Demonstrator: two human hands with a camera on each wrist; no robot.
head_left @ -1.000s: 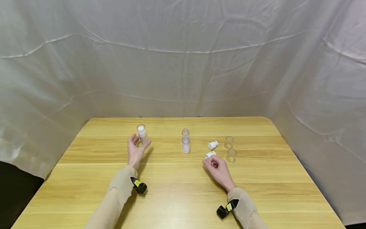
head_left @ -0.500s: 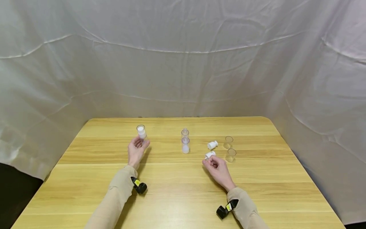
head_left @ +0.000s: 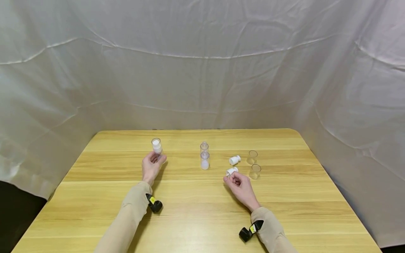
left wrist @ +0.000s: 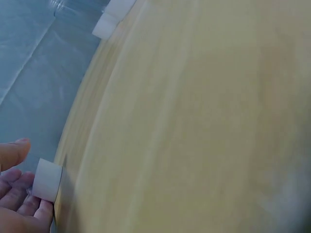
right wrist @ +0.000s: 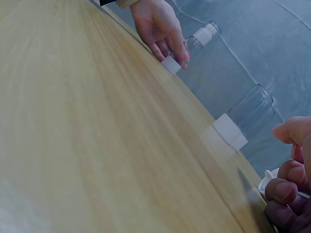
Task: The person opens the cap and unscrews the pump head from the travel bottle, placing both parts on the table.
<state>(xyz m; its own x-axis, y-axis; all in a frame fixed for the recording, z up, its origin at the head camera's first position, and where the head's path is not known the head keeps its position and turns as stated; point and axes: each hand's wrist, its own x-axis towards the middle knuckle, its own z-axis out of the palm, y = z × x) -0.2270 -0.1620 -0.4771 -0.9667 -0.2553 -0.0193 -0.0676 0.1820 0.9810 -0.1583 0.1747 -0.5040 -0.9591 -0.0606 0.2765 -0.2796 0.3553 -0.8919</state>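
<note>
My left hand [head_left: 153, 165] grips the lower part of a clear bottle [head_left: 157, 147], its fingers curled round it. The bottle stands upright at the far left of the table, with a white part near its top and a white base [left wrist: 47, 179]. My right hand [head_left: 242, 188] rests at the right, fingers loosely curled and holding nothing. Its fingertips are right beside a white pump head [head_left: 232, 171] lying on its side, which the fingers partly hide in the right wrist view. Just beyond lies a second white pump head [head_left: 235, 160].
Two clear bottles with white bases stand in the middle, a front bottle [head_left: 205, 161] and a rear bottle [head_left: 204, 147] partly behind it. To the right stand a far clear cap [head_left: 252, 157] and a near clear cap [head_left: 255, 172]. Grey cloth [head_left: 202, 84] surrounds the wooden table [head_left: 196, 218].
My left hand, spread beside the bottle a second ago, has drawn its thumb and fingers in round the lower bottle. The right hand stays in place.
</note>
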